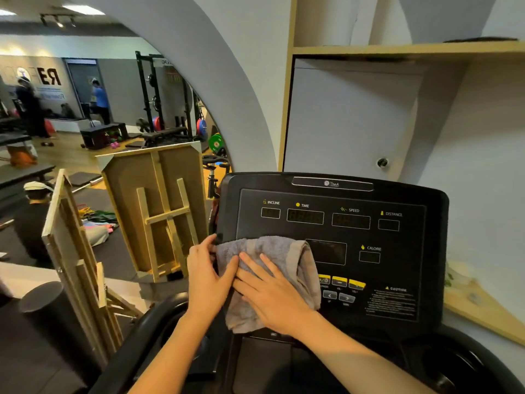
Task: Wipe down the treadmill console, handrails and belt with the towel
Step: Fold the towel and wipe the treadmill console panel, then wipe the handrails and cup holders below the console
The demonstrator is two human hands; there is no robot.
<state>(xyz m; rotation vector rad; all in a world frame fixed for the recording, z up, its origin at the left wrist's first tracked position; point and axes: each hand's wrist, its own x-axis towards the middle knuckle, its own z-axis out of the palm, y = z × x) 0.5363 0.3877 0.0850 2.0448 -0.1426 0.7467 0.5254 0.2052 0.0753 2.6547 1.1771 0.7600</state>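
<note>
A grey towel [279, 260] lies bunched against the lower left of the black treadmill console [397, 194]. My right hand [272, 294] presses flat on the towel with straight, spread fingers. My left hand [208, 277] rests at the console's left edge, its thumb and fingers on the towel's left border. A dark curved handrail [133, 345] runs below left, and another handrail [488, 362] curves at the lower right. The belt is out of view.
A wooden easel [159, 211] and a second wooden frame [76, 268] stand left of the console before a large arched mirror [85, 109]. A black foam roller [54, 314] stands at the lower left. A wooden shelf [397, 49] and wall are behind the console.
</note>
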